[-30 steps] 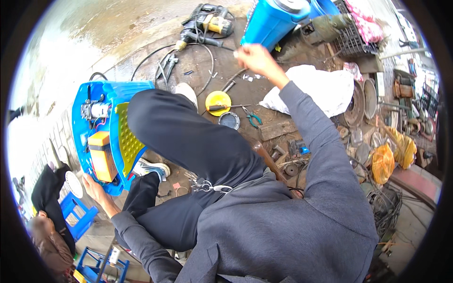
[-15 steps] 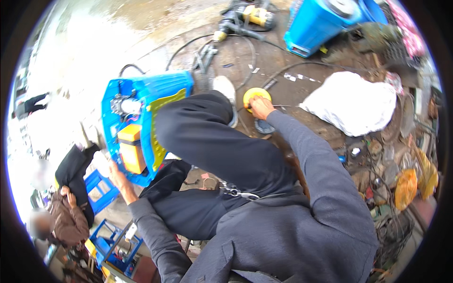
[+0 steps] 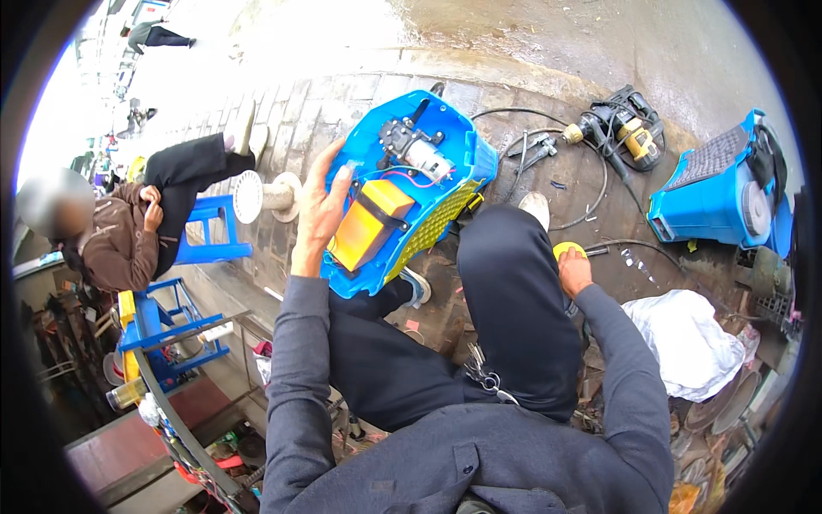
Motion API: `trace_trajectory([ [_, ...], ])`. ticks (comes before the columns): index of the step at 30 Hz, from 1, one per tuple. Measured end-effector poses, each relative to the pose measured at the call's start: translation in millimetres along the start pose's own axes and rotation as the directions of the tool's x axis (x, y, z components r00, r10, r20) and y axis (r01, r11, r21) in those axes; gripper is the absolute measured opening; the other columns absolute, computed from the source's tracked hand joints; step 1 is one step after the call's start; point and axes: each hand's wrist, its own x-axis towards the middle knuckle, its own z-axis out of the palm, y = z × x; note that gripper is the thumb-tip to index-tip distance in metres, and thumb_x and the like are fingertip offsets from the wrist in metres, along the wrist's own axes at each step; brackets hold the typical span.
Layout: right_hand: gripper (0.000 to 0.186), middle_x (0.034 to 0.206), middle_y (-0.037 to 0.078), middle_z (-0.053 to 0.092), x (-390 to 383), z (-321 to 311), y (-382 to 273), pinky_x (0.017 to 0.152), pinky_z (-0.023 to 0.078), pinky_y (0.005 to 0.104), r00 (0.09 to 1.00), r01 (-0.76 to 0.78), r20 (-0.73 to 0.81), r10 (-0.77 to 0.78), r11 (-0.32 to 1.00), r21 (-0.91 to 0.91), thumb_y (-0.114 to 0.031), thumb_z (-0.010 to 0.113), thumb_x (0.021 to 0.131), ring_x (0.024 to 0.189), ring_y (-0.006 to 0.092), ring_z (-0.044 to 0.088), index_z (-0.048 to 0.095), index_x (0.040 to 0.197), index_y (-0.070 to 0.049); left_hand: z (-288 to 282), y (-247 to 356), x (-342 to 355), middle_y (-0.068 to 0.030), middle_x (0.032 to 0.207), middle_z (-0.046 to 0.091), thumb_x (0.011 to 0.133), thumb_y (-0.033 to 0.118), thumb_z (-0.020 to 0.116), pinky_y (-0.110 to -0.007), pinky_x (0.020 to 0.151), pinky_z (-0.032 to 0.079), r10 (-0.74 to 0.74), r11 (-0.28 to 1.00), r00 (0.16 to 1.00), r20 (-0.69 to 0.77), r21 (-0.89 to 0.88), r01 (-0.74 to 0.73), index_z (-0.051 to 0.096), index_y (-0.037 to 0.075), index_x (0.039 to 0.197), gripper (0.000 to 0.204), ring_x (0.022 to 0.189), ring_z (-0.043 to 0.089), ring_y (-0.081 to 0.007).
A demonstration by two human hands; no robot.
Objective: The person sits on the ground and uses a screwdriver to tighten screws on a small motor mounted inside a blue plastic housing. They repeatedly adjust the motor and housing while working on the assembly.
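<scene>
A blue backpack sprayer (image 3: 471,141) lies on its side by my knees, its open base toward me. Inside it show a small pump motor (image 3: 419,154) with thin wires and a yellow block like a battery (image 3: 370,224) under a black strap. My left hand (image 3: 321,210) grips the sprayer's left edge, thumb by the rim and fingers along the outer wall. Beyond my right knee, my right hand (image 3: 575,272) is closed on a round yellow object (image 3: 568,249) near the ground; its exact kind is unclear and my knee partly covers it.
A corded power drill (image 3: 629,133) lies ahead, its cable looping over the paving. Another blue sprayer (image 3: 698,193) stands at right, above a white sack (image 3: 685,343). At left a person (image 3: 128,227) sits by a blue stool (image 3: 214,231). Keys (image 3: 484,373) hang at my waist.
My view has swung, so the scene sits further right. My left hand now holds higher along the sprayer's edge. My right hand stays on the yellow object.
</scene>
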Motion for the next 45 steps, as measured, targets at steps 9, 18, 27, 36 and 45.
trace_trajectory([
  [9,0.036,0.102,0.029,0.074,-91.6,-182.9,111.0,0.076,0.060,0.0592,0.913,-0.310,-0.140,0.384,0.874,0.374,-0.035,0.071,0.104,0.090,0.0493,0.076,0.060,0.112,-0.002,24.5,1.5,40.1,-0.0256,0.157,0.059,0.105,0.021,0.071,-0.048,0.125,0.042,0.202,0.974,0.979,0.004,0.110,-0.201,0.068,0.011,0.147,0.043,0.150,0.054,-0.0408],
  [18,0.041,0.124,0.018,0.074,-152.3,-392.9,152.5,0.088,0.062,0.0367,0.708,0.288,-0.206,0.676,-0.010,0.958,-0.022,0.067,0.111,0.098,0.0250,0.077,0.056,0.144,0.000,42.5,5.2,55.2,-0.0252,0.154,0.060,0.097,0.020,0.076,-0.054,0.120,0.047,0.284,0.927,0.959,-0.006,0.257,-0.273,0.072,0.018,0.140,0.044,0.144,0.056,-0.0464],
  [27,0.028,0.121,0.013,0.077,-63.6,-501.7,-13.9,0.087,0.059,0.0300,0.655,0.458,-0.601,0.458,0.392,0.798,-0.013,0.067,0.108,0.097,0.0161,0.073,0.061,0.133,-0.001,47.2,9.5,68.5,-0.0229,0.158,0.057,0.100,0.033,0.072,-0.059,0.120,0.043,0.209,0.833,0.974,0.083,0.506,-0.222,0.073,0.027,0.143,0.043,0.144,0.056,-0.0451],
  [36,0.029,0.107,0.016,0.077,10.9,-494.8,-100.8,0.086,0.061,0.0374,0.651,0.435,-0.696,0.303,0.603,0.669,-0.005,0.071,0.099,0.095,0.0243,0.077,0.061,0.126,-0.001,43.0,12.8,81.2,-0.0225,0.159,0.057,0.100,0.035,0.069,-0.059,0.122,0.041,0.157,0.811,0.973,0.171,0.540,-0.225,0.075,0.027,0.140,0.041,0.144,0.054,-0.0441],
  [45,0.029,0.106,0.015,0.075,19.6,-476.6,-105.8,0.082,0.060,0.0362,0.596,0.485,-0.736,0.321,0.587,0.648,-0.005,0.074,0.099,0.091,0.0240,0.076,0.062,0.125,0.000,48.5,12.0,78.7,-0.0189,0.141,0.064,0.098,0.031,0.068,-0.057,0.113,0.047,0.206,0.806,0.970,0.128,0.540,-0.243,0.077,0.026,0.135,0.038,0.134,0.061,-0.0400],
])
